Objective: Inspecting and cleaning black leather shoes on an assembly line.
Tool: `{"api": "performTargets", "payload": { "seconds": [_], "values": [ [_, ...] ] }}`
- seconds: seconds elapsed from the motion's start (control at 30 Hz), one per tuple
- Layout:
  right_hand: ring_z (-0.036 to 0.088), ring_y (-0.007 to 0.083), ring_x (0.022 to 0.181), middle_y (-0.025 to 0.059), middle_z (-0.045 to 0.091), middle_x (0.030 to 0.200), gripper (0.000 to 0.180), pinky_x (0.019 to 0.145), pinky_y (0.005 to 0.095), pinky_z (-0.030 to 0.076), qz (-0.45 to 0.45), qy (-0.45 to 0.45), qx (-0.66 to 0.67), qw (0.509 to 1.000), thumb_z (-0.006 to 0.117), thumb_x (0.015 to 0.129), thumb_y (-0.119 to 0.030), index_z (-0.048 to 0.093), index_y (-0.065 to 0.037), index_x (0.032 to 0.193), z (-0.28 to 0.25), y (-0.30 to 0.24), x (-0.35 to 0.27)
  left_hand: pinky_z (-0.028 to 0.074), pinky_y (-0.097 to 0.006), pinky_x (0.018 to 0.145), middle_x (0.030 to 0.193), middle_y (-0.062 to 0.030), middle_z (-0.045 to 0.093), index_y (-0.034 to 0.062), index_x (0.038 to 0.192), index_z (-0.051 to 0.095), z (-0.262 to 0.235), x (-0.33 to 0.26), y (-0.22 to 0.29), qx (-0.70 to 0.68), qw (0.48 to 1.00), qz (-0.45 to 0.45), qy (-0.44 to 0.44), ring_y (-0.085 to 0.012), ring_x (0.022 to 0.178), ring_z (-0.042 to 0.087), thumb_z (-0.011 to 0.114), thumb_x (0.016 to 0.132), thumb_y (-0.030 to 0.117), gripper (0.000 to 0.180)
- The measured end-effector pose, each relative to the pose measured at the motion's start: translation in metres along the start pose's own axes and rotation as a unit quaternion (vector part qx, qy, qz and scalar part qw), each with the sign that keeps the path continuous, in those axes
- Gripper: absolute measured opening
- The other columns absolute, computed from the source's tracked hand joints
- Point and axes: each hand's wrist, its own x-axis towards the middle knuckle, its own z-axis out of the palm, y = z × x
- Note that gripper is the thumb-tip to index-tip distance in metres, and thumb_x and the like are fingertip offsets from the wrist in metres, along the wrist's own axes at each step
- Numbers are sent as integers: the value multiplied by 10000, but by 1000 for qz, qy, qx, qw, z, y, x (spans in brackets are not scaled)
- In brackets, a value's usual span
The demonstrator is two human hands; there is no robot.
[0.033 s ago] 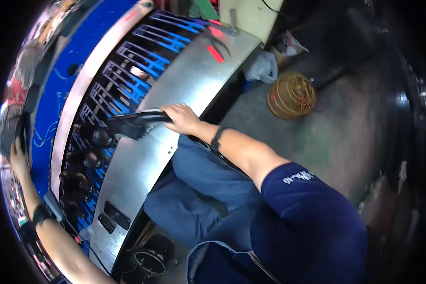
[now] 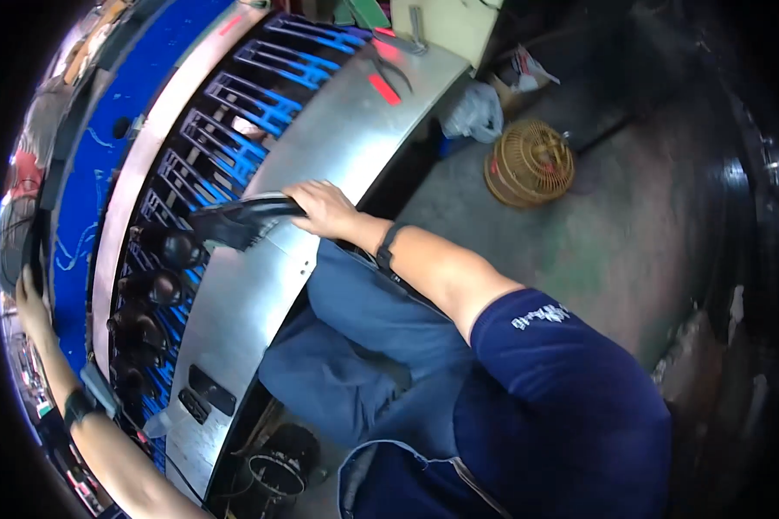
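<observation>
My right hand [image 2: 325,210] is closed round the heel end of a black shoe [image 2: 241,221], which points left across the metal bench top toward the rack. At the far left rim my left hand [image 2: 33,303] reaches to the lower end of a dark grey thing [image 2: 16,246] with a curved outline. Its fingers look closed there, though the rim bends the view and I cannot make out what they hold. Several dark, rounded shoe-like shapes [image 2: 166,287] stand in a row on the blue and black rack [image 2: 268,108] beyond the bench.
The metal bench [image 2: 234,320] runs diagonally, with black flat pieces [image 2: 212,389] near and red-handled pliers [image 2: 385,86] far. A blue panel [image 2: 82,208] lies left beyond a pale rail [image 2: 130,173]. Rightward stand a wicker cage [image 2: 532,164] and plastic bag [image 2: 476,114]; a black bucket [image 2: 277,471] sits below.
The whole view has shifted slightly, so the bench, cage and my right hand appear a little further left and up. Both hands keep their places on the same things.
</observation>
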Motion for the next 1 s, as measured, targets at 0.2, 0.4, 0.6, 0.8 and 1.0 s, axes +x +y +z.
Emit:
{"api": "performTargets", "payload": {
  "seconds": [0.2,0.4,0.6,0.8,1.0],
  "values": [
    [629,312,1091,124,661,1114,455,952,445,482,18,13,-25,999,740,772,-194,588,-88,1188,-12,19,-7,451,-334,1008,1318,-156,646,-16,1309,623,-125,-242,204,-70,984,-116,112,-248,1160,629,587,1004,409,525],
    [676,362,928,158,706,931,243,842,474,556,-31,-16,-105,994,682,694,-157,668,-44,909,-28,-54,50,495,-439,764,908,-126,635,36,979,650,-113,-502,387,-122,979,102,-126,-339,850,591,896,692,239,429],
    [680,355,747,144,689,788,475,687,448,557,-204,145,82,965,839,655,-396,652,-66,940,-116,-179,73,526,-390,631,720,-132,678,34,926,699,-52,-588,417,-242,899,-72,-357,-304,641,659,732,894,317,287],
    [702,285,830,166,710,883,492,754,369,543,14,-28,327,944,854,676,-434,694,-39,921,-146,-178,13,466,-237,607,875,-83,689,14,1111,634,-20,-556,341,-538,705,-317,-336,-124,667,608,664,975,197,230],
    [641,161,914,107,686,942,450,820,314,502,159,-181,383,892,807,786,-344,647,-21,1057,-88,-159,-61,477,-308,919,1156,-146,637,-46,1298,584,96,-519,251,-412,839,-314,-164,-221,1079,587,760,908,285,541]
  ]
}}
